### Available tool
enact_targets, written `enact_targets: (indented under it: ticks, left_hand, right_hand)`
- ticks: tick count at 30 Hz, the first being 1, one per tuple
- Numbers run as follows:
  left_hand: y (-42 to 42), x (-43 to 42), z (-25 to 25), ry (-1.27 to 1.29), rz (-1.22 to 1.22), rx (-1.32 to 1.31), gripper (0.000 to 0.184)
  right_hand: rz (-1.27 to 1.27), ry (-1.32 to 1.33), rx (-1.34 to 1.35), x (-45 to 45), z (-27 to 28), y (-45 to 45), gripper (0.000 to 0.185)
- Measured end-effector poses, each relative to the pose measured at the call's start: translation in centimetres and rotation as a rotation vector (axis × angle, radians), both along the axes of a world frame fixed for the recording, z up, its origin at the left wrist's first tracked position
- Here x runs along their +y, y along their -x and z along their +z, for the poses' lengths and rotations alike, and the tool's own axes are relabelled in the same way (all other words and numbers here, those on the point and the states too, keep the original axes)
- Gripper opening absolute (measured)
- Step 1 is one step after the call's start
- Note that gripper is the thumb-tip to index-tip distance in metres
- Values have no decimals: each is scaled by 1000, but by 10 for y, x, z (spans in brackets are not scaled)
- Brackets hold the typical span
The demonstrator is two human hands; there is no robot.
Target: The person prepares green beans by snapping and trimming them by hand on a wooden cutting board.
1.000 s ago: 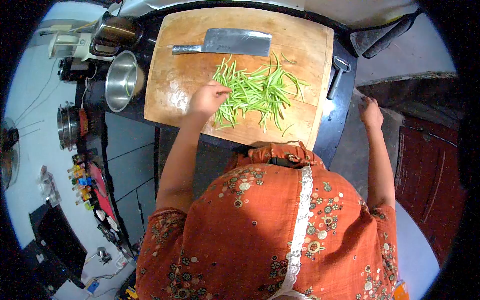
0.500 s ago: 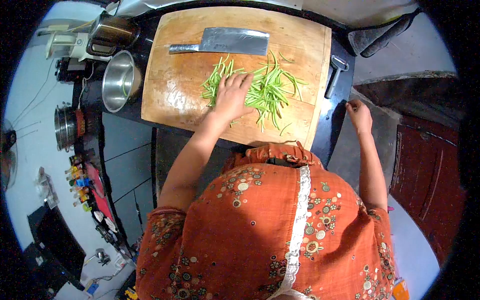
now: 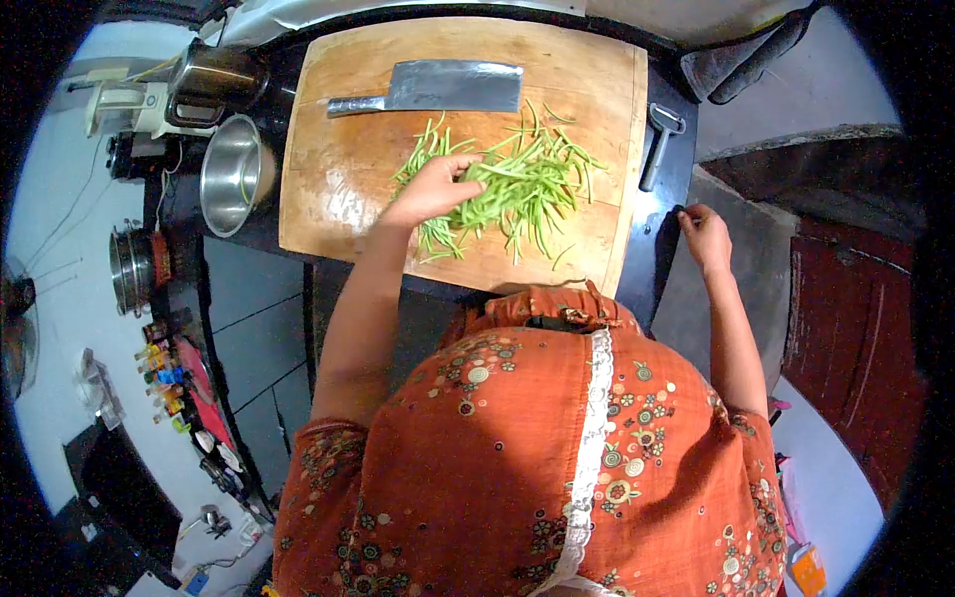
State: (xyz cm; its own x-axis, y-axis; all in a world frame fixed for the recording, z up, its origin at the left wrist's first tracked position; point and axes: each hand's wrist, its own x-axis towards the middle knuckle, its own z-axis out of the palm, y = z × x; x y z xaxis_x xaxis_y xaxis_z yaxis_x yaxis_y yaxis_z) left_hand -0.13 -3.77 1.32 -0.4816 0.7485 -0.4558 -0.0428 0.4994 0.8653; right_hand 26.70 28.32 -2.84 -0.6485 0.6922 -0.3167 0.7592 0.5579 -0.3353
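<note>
Thin green vegetable strips (image 3: 532, 189) lie in a loose pile on the wooden cutting board (image 3: 333, 189). At the pile's left side my left hand (image 3: 433, 191) pinches some of them between thumb and fingers, the strips poking out to the right. Above the pile lies a cleaver (image 3: 453, 86), its handle pointing left, touched by neither hand. My right hand (image 3: 706, 237) is at the right edge of the dark counter, fingers curled together. Something small and dark shows at its fingertips; I cannot tell whether it is held.
A steel bowl (image 3: 229, 177) with a green bit inside stands left of the board. A peeler (image 3: 661, 146) lies on the counter to the right. Behind the bowl are a steel pot (image 3: 221, 75) and a white appliance (image 3: 124, 104). A dark cloth (image 3: 741, 62) hangs at the upper right.
My left hand has gone from lying spread on the strips to pinching some, shifting slightly left. My right hand stays by the counter edge. The whole view has shifted a little.
</note>
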Motion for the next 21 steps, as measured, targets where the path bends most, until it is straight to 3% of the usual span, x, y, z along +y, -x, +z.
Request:
enact_targets:
  ticks: [1,2,5,9,12,14,18,21]
  left_hand:
    - [3,1,2,-26,6,-86,40]
    - [4,0,5,-26,-19,37,36]
    - [17,-5,-8,35,0,1,33]
    - [25,-13,-15,206,-75,310,39]
    - [18,-16,-9,21,24,384,37]
    - [13,-17,-3,27,-4,581,34]
    - [-10,-8,11,54,39,772,25]
    - [-28,2,23,103,99,638,19]
  right_hand:
    - [-3,-3,-2,0,-2,0,29]
    - [1,3,-3,1,-3,1,29]
    - [14,9,4,0,-3,4,28]
    - [47,-3,76,-6,5,11,26]
    - [39,60,165,-20,19,23,24]
    - [102,88,296,-28,16,32,22]
    - [201,432,424,-77,8,56,21]
    - [120,805,327,-123,-5,76,24]
